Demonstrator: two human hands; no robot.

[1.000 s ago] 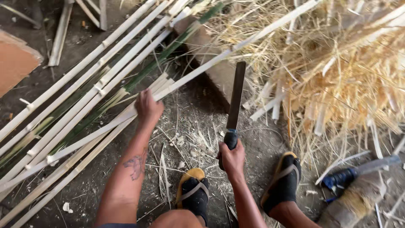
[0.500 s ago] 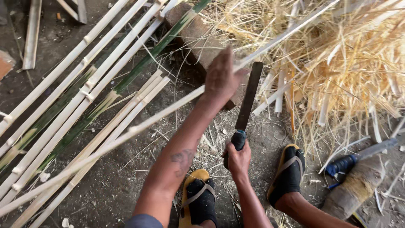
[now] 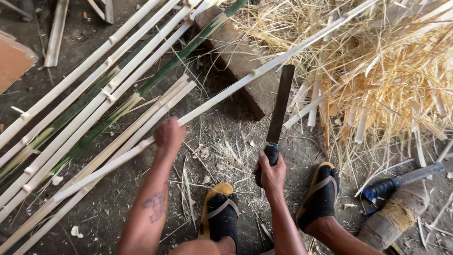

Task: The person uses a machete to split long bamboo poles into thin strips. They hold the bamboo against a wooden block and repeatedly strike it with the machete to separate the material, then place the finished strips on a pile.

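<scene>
My left hand (image 3: 169, 134) grips a long pale split bamboo strip (image 3: 245, 78) that runs from lower left to upper right across a wooden block (image 3: 240, 63). My right hand (image 3: 271, 172) holds the dark handle of a long flat machete (image 3: 281, 106), blade pointing up and away, close beside the strip. Both my feet in yellow-soled black sandals (image 3: 222, 212) rest on the dirt floor below the hands.
Many split bamboo strips (image 3: 89, 99), one green, lie side by side at the left. A heap of straw-coloured bamboo shavings (image 3: 391, 71) fills the right. A second blue-handled knife (image 3: 401, 182) rests on a log (image 3: 398, 215) at lower right.
My left hand has slid back down the strip toward me, after reaching up near the block half a second ago. The machete stays upright in my right hand.
</scene>
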